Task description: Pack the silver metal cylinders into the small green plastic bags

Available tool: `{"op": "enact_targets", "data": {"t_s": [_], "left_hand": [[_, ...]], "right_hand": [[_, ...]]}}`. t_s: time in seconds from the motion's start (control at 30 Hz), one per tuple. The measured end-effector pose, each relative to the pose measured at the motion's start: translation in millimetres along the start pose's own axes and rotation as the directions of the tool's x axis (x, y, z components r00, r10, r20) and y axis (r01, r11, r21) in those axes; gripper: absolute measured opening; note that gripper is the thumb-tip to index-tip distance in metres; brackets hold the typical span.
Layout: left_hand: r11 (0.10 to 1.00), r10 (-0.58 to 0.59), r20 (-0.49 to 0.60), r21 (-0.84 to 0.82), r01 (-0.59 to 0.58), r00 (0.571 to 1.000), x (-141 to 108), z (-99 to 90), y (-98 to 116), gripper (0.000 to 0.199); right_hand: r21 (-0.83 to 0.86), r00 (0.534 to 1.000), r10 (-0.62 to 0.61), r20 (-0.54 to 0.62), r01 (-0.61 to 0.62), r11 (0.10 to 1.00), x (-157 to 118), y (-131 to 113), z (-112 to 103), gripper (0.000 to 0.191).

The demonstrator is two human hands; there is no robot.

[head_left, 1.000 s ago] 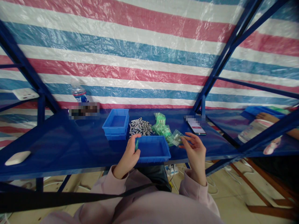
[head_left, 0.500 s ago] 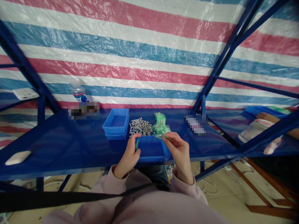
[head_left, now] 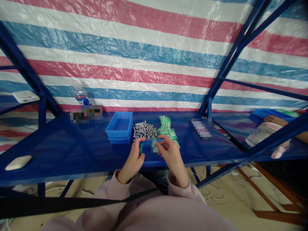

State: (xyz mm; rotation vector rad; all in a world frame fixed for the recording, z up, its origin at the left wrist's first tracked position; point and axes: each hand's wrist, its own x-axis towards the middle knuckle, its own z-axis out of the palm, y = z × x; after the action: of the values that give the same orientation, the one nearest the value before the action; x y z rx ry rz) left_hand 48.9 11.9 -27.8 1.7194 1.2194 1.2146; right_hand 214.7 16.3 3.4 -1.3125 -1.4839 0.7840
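Small clear bag in the right hand above a blue tray, green piece in the left

Clock directions are read from the blue tray (head_left: 154, 164), with twelve pointing away from the wearer. At nine, the left hand (head_left: 132, 161) has thumb and fingers curled around a small green piece (head_left: 141, 148). At three, the right hand (head_left: 170, 153) pinches a small clear bag (head_left: 154, 145) over the tray; its contents are too small to identify. The two hands are near each other but apart.

The bottle (head_left: 82, 97), at ten o'clock toward the back, wears a blue label with white lettering under a red band; the brand cannot be read. Pixelated patches hide a low item in front of it and most of a flat, pale item (head_left: 201, 128) at two, so no writing shows there.

The surface is a glossy dark blue table (head_left: 79, 147). Loose silvery cylinders (head_left: 145, 131) lie heaped around eleven, with green-tinted plastic packets (head_left: 166, 125) just beside them at one. Stacked blue bins (head_left: 119, 127) stand at ten, and a white rounded object (head_left: 18, 163) lies far out at nine.

Beyond, at twelve, hangs a shiny, creased sheet (head_left: 134, 57) striped red, white and blue, crossed by blue metal frame bars (head_left: 223, 72). Between two and three, another person's hand (head_left: 274, 120) is at a blue container (head_left: 260, 115). Down at four, white cables (head_left: 215, 189) trail over pale floor tiles (head_left: 231, 208) near brown bars (head_left: 276, 215).
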Motion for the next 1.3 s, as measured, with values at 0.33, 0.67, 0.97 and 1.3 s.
{"op": "enact_targets", "data": {"t_s": [0.33, 0.67, 0.97, 1.3], "left_hand": [[1.000, 0.019, -0.006, -0.019, -0.019, 1.000, 1, 1.1, 0, 0.055], [1.000, 0.029, -0.034, 0.004, -0.029, 0.999, 1, 2.9, 0, 0.046], [0.998, 0.058, -0.037, 0.036, -0.057, 0.998, -1, 2.4, -5, 0.040], [0.993, 0.078, -0.024, 0.093, -0.076, 0.997, -1, 2.5, -7, 0.042]], "right_hand": [[-0.119, 0.986, -0.031, 0.167, 0.051, 0.992, 5, -2, 30, 0.016], [-0.045, 0.975, -0.040, 0.219, 0.051, 0.998, 4, -10, 32, 0.010], [0.060, 0.921, -0.124, 0.370, 0.109, 0.992, -2, -11, 22, 0.029], [0.030, 0.867, -0.201, 0.456, 0.210, 0.977, -4, -9, 17, 0.057]]}}
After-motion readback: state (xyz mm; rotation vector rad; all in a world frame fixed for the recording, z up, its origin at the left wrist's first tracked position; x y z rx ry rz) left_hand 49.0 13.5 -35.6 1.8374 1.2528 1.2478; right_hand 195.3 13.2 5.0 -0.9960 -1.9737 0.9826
